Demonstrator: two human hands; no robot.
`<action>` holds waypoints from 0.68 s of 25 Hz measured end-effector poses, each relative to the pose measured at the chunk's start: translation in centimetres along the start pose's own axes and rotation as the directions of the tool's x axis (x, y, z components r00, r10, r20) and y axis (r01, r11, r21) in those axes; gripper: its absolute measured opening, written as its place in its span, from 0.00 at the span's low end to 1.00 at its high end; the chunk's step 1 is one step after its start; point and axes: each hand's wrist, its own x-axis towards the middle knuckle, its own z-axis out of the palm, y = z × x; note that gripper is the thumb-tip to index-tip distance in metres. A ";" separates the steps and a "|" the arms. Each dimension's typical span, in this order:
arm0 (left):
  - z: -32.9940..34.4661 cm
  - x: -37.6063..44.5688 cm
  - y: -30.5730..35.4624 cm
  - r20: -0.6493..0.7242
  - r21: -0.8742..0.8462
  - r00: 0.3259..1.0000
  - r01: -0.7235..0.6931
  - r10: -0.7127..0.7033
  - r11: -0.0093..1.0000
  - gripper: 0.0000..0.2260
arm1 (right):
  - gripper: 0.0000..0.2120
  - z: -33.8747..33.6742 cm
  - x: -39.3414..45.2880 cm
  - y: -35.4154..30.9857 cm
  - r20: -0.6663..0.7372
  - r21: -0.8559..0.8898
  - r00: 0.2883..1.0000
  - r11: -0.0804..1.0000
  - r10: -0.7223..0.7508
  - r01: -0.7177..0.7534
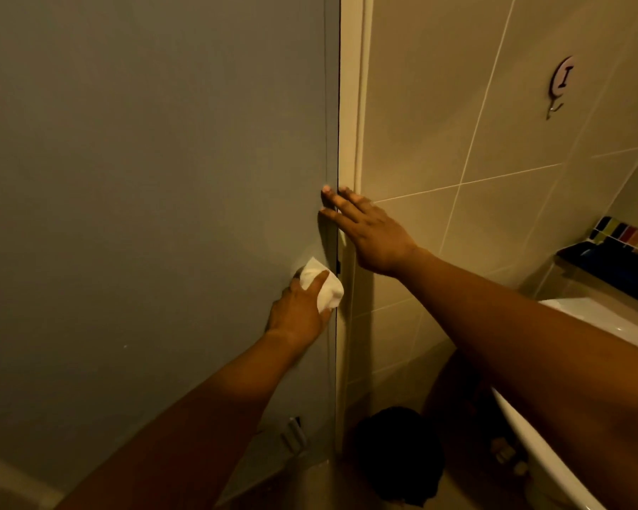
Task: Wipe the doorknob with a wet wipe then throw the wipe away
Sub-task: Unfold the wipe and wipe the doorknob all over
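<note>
My left hand (pixel 298 311) presses a crumpled white wet wipe (pixel 322 285) against the grey door (pixel 155 200), close to its right edge. The doorknob is hidden under the wipe and the hand. My right hand (pixel 369 231) lies flat higher up, fingers spread across the door's edge and the pale door frame (pixel 350 104), with nothing in it.
A black bin (pixel 396 456) stands on the floor below the door frame. A white basin (pixel 604 325) juts in from the right. Beige tiled wall with a hook (pixel 560 86) is at the right. A dark shelf (pixel 612 263) sits above the basin.
</note>
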 end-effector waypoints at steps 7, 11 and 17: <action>-1.2 -0.9 -1.2 -0.155 -0.234 0.985 0.042 -0.080 0.971 0.29 | 0.20 5.4 -3.8 -4.9 0.203 0.617 0.881 0.642 0.428 -0.455; -1.6 -1.4 -2.1 -0.089 -0.232 0.993 0.050 -0.072 0.971 0.25 | 0.20 6.9 -3.7 -7.5 0.308 0.733 0.843 0.455 0.441 -0.506; -1.9 -0.9 -2.1 -0.089 -0.292 0.996 -0.026 0.000 0.956 0.24 | 0.21 8.5 -4.4 -8.0 0.387 0.808 0.785 0.233 0.485 -0.542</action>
